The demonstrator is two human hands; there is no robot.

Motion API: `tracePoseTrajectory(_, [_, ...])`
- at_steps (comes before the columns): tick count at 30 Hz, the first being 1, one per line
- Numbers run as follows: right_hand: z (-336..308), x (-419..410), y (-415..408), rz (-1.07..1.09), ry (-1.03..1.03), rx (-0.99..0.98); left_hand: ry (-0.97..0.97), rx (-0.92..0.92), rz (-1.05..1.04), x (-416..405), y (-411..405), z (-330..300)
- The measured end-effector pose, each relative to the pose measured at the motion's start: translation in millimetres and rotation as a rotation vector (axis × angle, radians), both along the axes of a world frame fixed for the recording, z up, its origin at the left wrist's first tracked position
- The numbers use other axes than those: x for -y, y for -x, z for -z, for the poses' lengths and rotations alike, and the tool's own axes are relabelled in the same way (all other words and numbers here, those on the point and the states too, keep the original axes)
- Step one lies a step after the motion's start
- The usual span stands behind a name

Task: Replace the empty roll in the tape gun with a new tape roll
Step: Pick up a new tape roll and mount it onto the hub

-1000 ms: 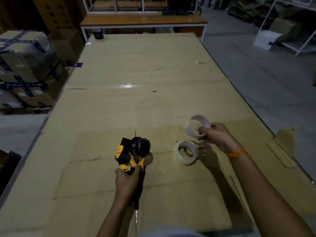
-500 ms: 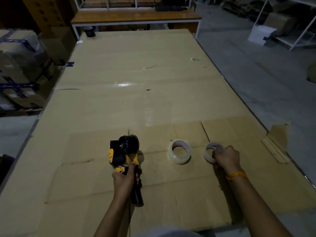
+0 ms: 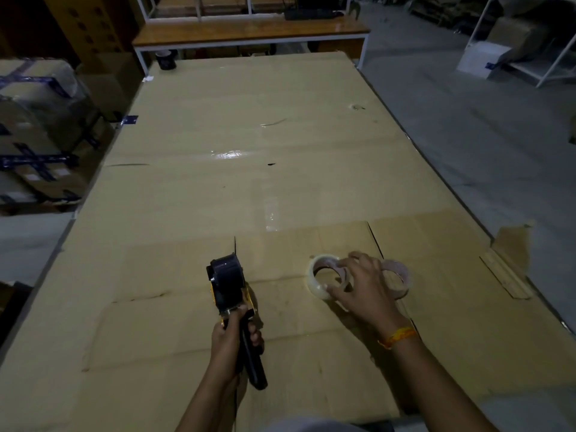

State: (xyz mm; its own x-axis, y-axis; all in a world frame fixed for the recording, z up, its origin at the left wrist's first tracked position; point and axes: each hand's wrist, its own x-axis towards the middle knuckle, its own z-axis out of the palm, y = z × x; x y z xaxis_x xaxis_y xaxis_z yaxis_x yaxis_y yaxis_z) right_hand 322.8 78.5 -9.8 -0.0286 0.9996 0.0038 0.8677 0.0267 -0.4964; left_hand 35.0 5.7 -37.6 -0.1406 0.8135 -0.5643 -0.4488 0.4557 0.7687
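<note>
My left hand grips the black handle of the black-and-yellow tape gun, whose bare black hub points away from me. A new clear tape roll lies flat on the cardboard-covered table, right of the gun. My right hand is over that roll with fingers spread, touching its near and far rim. The empty pale core lies on the cardboard just right of my right hand, partly hidden by it.
A loose cardboard flap hangs at the table's right edge. A dark cup stands at the far left corner. Wrapped boxes are stacked to the left, and a wooden bench stands beyond the table.
My right hand lowered the empty core to the table at the right, let it go, and moved left onto the new tape roll. My left hand kept the tape gun, turning it slightly.
</note>
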Motion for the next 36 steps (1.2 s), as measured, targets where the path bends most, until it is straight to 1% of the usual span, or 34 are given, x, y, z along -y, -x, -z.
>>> tracePoseTrajectory(2, [1.9,0.5,12.0,0.007,0.074,-0.077,0.004,0.047,0.007,4.0,-2.1,3.4])
tracePoseTrajectory(4, [1.5,-1.7,23.2,0.061,0.172,-0.188,0.002,0.070,0.016,7.0,-5.8,4.8])
tracePoseTrajectory(6, [1.4,-7.3,32.3,0.095,0.251,-0.204,0.002,0.078,0.026,9.2,-10.1,4.9])
tracePoseTrajectory(9, [6.9,-14.6,43.5,0.137,0.243,-0.138,0.016,0.074,0.007,11.0,-16.0,1.4])
tracePoseTrajectory(11, [9.5,-16.3,47.4,0.170,0.232,-0.136,0.016,0.077,-0.003,12.6,-19.7,-1.4])
tracePoseTrajectory(14, [12.9,-15.2,47.9,0.174,0.207,-0.170,0.016,0.092,-0.019,15.8,-21.1,-2.2])
tracePoseTrajectory(19, [11.7,-9.2,46.7,0.202,0.204,-0.281,-0.034,0.041,0.032,18.0,-21.1,-2.6])
tracePoseTrajectory(21, [8.3,-3.6,46.7,0.231,0.217,-0.371,-0.070,-0.058,0.082,16.0,-17.8,-5.0])
tracePoseTrajectory(22, [6.7,-0.5,46.3,0.241,0.214,-0.420,-0.090,-0.157,0.111,15.1,-16.0,-5.6])
tracePoseTrajectory(24, [2.8,4.0,43.6,0.240,0.190,-0.460,-0.082,-0.407,0.126,15.2,-13.8,-5.3])
tracePoseTrajectory(26, [-4.1,7.1,39.5,0.227,0.159,-0.454,-0.031,-0.667,0.118,17.5,-12.8,-7.4])
tracePoseTrajectory(27, [-8.0,8.4,37.2,0.215,0.136,-0.437,-0.020,-0.762,0.117,18.5,-12.0,-7.2])
tracePoseTrajectory(31, [-25.8,15.3,37.6,0.166,0.089,-0.388,-0.010,-0.915,0.173,22.8,-1.5,2.3])
tracePoseTrajectory(34, [-35.3,18.3,50.3,0.091,0.125,-0.354,0.001,-0.976,0.243,24.6,0.5,7.8])
tracePoseTrajectory(36, [-39.3,18.4,65.0,0.026,0.152,-0.330,0.006,-1.004,0.254,25.2,-3.5,4.8])
